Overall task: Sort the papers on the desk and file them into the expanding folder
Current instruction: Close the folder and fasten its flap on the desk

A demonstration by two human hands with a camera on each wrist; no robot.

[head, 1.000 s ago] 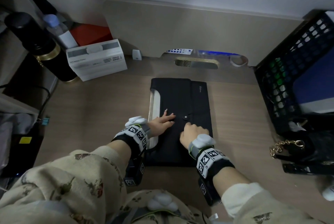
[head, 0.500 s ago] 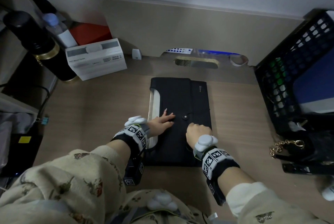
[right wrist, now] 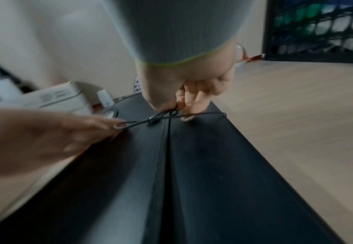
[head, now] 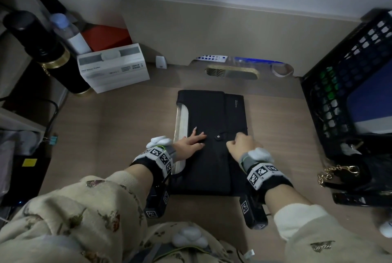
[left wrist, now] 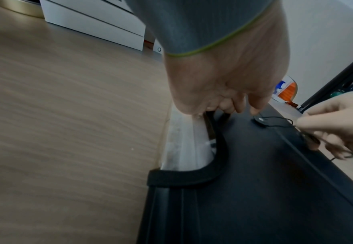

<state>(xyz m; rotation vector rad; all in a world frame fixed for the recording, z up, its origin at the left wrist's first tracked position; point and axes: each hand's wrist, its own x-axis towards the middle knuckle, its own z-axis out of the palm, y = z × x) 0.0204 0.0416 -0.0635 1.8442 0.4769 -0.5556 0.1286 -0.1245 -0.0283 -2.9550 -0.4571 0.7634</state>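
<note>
The black expanding folder point(head: 212, 114) lies flat in the middle of the desk with its flap down. A strip of pale papers point(head: 181, 127) shows along its left edge. My left hand point(head: 192, 141) rests on the flap with straight fingers, just left of the round button point(head: 218, 137). My right hand point(head: 239, 144) is at the folder's right side and pinches the thin black elastic cord point(right wrist: 204, 113), which runs taut from the button point(left wrist: 259, 119). In the right wrist view a left fingertip point(right wrist: 117, 123) touches the cord's loop.
A white box point(head: 112, 67), a black flask point(head: 42, 50) and a water bottle point(head: 67, 31) stand at the back left. A black mesh crate point(head: 331, 93) rises at the right, with a gold-chained black bag point(head: 339, 173) in front of it.
My right hand has moved from just below the button to the folder's right side, drawing the cord with it. The left hand has stayed on the flap.
</note>
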